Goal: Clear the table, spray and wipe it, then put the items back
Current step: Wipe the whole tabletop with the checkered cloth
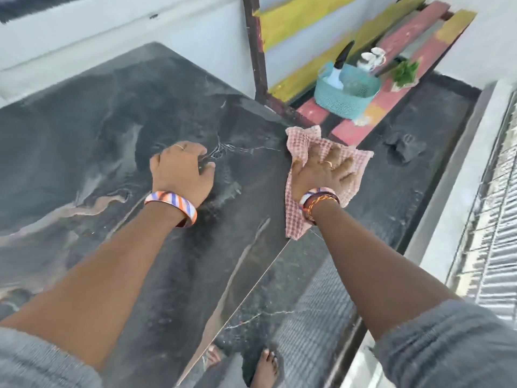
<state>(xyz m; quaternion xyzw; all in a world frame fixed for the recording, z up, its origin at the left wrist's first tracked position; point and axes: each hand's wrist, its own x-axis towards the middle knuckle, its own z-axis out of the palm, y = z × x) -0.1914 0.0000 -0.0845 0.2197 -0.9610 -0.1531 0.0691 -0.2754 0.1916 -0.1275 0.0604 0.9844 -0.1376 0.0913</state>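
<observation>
Right hand (319,175) pressed flat, fingers (342,163) spread, on pink checked cloth (300,152) at right edge of dark marbled table (98,135); cloth overhung that edge. Left hand (181,169) rested on tabletop, fingers curled, gripping nothing. Teal woven basket (345,98) sat apart on striped bench (397,51). No writing legible.

Readable text: none found | labels, brands, numbers, signs: none legible on any surface | spray bottle in the basket: too blurred to be read
</observation>
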